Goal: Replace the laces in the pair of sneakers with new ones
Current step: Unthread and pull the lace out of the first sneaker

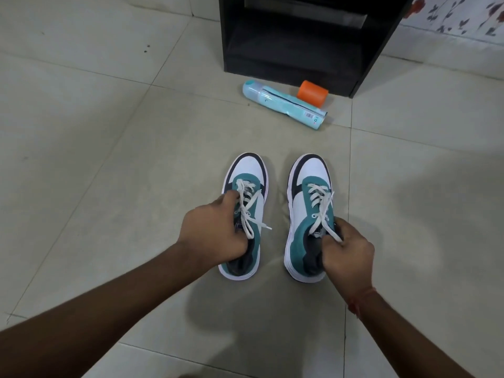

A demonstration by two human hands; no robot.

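2 sneakers sit side by side on the floor (pixel 109 132), the left hand (pixel 215 236) gripping the left sneaker (pixel 246 173) and the right hand (pixel 347 251) the right sneaker (pixel 311 173) at 6 o'clock; tugging the white laces (pixel 320 197) unevenly could knot them.

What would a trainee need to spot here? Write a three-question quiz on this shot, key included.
1. True or false: the left hand grips the collar of the left sneaker.
2. What lies nearest the black cabinet? A) orange cylinder B) right sneaker C) pale blue bottle
3. Fill in: both sneakers stand on the tiled ____, white laces threaded.

Key: 1 true; 2 A; 3 floor. The right hand has its grip on the right sneaker's collar.
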